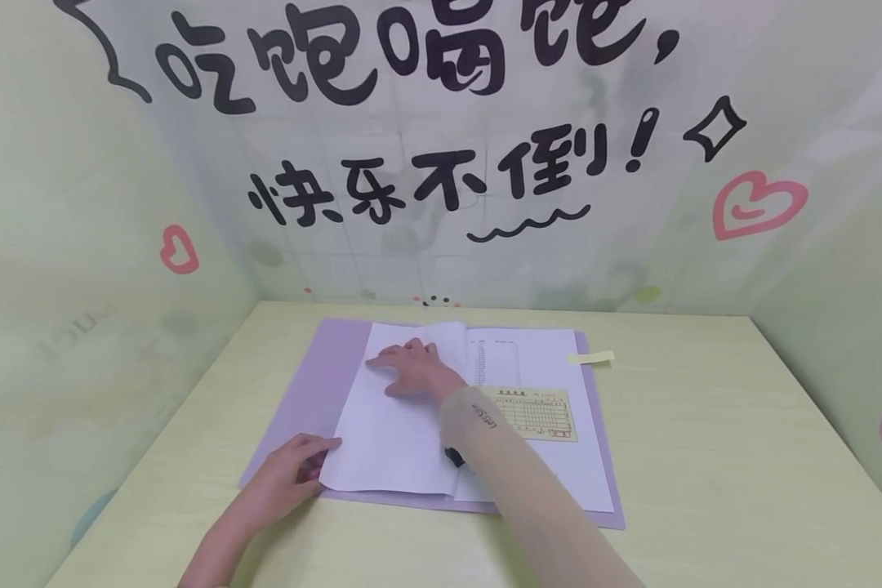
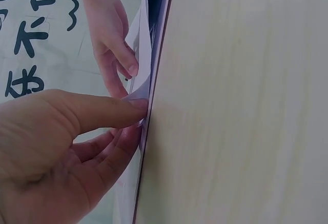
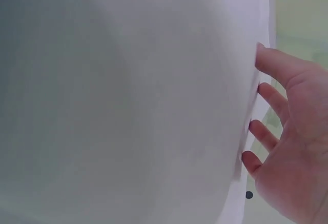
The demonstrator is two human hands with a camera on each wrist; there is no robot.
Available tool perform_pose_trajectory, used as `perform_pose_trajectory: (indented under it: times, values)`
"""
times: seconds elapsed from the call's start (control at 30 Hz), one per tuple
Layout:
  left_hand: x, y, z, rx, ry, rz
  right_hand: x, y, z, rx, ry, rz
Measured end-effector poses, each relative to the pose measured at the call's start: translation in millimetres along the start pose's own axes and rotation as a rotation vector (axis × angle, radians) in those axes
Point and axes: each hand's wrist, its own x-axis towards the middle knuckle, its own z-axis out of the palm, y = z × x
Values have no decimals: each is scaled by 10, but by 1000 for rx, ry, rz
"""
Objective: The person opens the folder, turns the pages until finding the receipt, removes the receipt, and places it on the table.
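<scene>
A purple folder (image 1: 316, 380) lies spread on the table with white sheets in it. At the near left corner of the left-hand sheet (image 1: 389, 453), my left hand (image 1: 282, 478) pinches the paper. In the left wrist view the thumb (image 2: 115, 112) lies on the sheet's curling edge, fingers below. My right hand (image 1: 415, 369) rests with spread fingers on the upper part of that same sheet. The right wrist view has its fingertips right at the paper (image 3: 169, 90). My right forearm covers part of the fold between the pages.
On the right-hand printed sheet (image 1: 551, 355) lies a yellowish form slip (image 1: 540, 414) with a table grid, partly behind the sleeve (image 1: 514, 465). A pale yellow strip (image 1: 594, 358) sticks out past the folder's right edge. Behind the table (image 1: 713, 425) hangs a printed backdrop (image 1: 412, 269).
</scene>
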Motion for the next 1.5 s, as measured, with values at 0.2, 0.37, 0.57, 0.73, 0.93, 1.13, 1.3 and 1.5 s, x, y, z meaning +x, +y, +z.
perform_pose_trajectory:
  times: [0.2, 0.37, 0.57, 0.73, 0.93, 1.13, 1.3, 1.5]
  values:
    - [-2, -23, 25, -12, -18, 13, 6, -9, -8, -31, -43, -5]
    - [-19, -9, 35, -48, -16, -3, 33, -15, 5, -68, -50, 8]
    - [-34, -8, 57, 2, 15, 10, 54, -43, 3, -79, -59, 7]
    - [-5, 18, 66, 36, 26, -11, 58, -39, -7, -83, -66, 7]
    - [20, 20, 73, 18, 21, -63, 67, -33, -40, -81, -90, -7]
    - [15, 45, 63, 26, 30, -50, 41, -8, -72, -69, -101, -31]
    - [9, 78, 58, 31, 26, -45, 18, 6, -108, -66, -118, -54]
    - [12, 108, 52, 42, 33, -47, -3, 17, -121, -54, -116, -59]
